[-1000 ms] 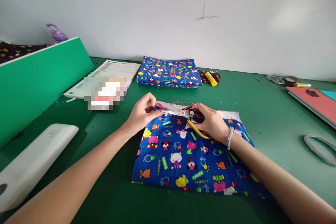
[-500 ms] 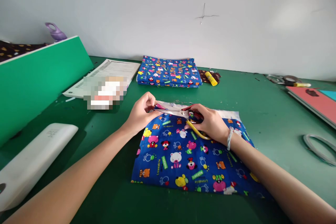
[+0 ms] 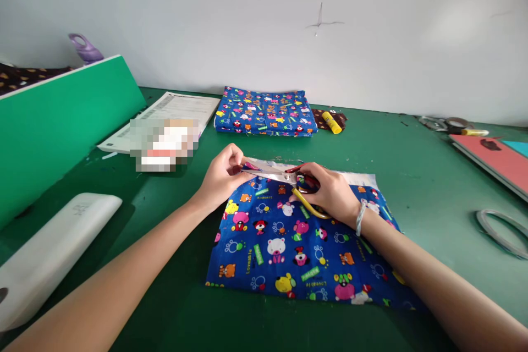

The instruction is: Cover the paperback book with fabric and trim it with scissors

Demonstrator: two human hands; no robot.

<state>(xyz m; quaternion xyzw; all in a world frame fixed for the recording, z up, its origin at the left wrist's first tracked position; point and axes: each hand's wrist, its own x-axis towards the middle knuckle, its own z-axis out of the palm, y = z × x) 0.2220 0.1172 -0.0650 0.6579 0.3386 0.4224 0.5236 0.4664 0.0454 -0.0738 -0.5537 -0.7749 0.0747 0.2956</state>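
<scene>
A blue cloth (image 3: 268, 269) printed with cartoon animals lies on the green table in front of me, a pale strip showing along its far edge. My right hand (image 3: 332, 190) is closed round the handles of a pair of scissors (image 3: 315, 210), one handle yellow and the other red. The blades point left and stand apart over the cloth's far edge. At the cloth's far left corner, my left hand (image 3: 225, 173) pinches the fabric close to the blade tips.
Behind lies a folded stack of the same cloth (image 3: 266, 113), with a yellow glue stick (image 3: 332, 122) beside it. Papers (image 3: 185, 107), a green panel (image 3: 70, 126) and a white case (image 3: 61, 253) are on the left. A red folder (image 3: 495, 165) and a roll (image 3: 501, 234) sit right.
Almost nothing differs. The view has shifted very slightly; both hands, the scissors and the cloth keep their places.
</scene>
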